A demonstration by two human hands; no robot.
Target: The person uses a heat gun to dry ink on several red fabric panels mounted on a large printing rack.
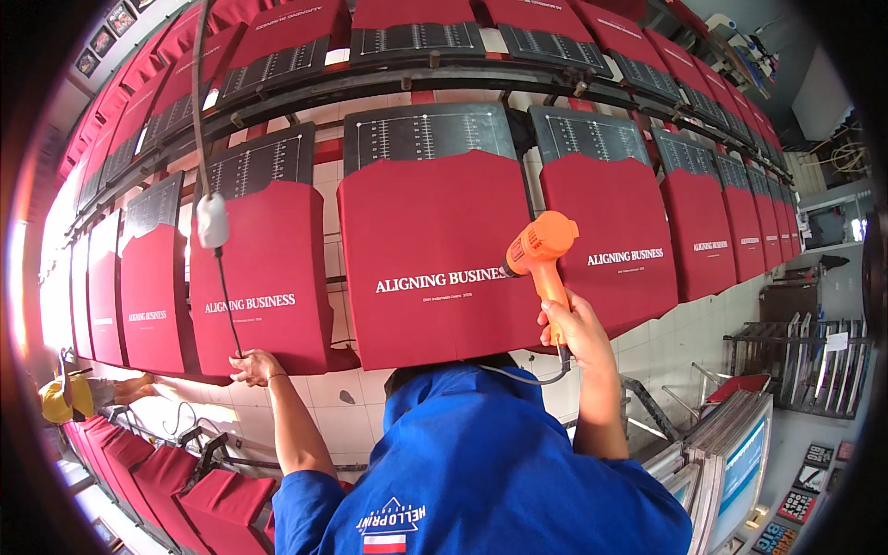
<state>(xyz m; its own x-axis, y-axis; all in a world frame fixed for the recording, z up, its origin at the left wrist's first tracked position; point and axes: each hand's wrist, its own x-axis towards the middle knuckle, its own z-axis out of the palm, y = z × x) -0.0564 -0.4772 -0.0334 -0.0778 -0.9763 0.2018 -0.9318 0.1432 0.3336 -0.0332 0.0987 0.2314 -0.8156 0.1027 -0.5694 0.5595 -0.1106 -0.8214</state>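
Note:
My right hand (581,331) is wrapped round the handle of an orange heat gun (548,239). Its dark nozzle points left, over the end of the white lettering on the middle red shirt (430,328). That shirt is stretched on a dark board (430,131) with white ruler marks. On the left, my left hand (257,368) is closed on a thin black cord (228,301) at the lower edge of another red shirt (264,250). The cord runs up to a white connector (213,220) on a hanging cable. A grey lead leaves the gun's handle below my right hand.
Rows of red shirts on boards run left and right, with a black rail (388,81) behind the nearest row. A person in a yellow top (69,398) is at the far left. Stacked frames (731,453) and a metal rack (800,365) stand at right.

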